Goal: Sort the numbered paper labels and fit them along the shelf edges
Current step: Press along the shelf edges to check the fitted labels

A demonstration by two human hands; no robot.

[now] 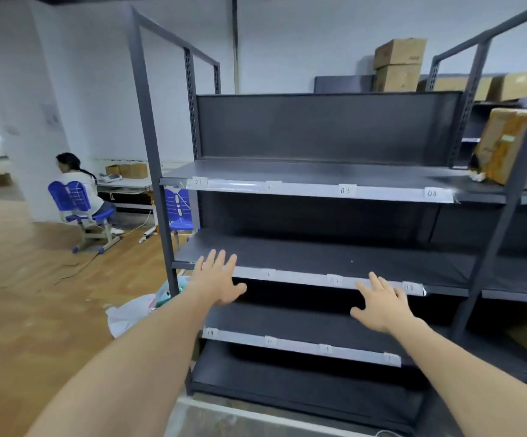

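Along the front edges of the grey shelf rack [328, 130], white paper labels [345, 190] sit in pale strips, with 01, 03 and 04 legible on the top shelf and blurred numbers on the middle strip [300, 276] and the low strip [300, 343]. Both hands are spread flat and hold nothing. The left hand [219, 279] lies over the middle strip's left end, the right hand [382, 305] just below its right part; whether they touch it cannot be told.
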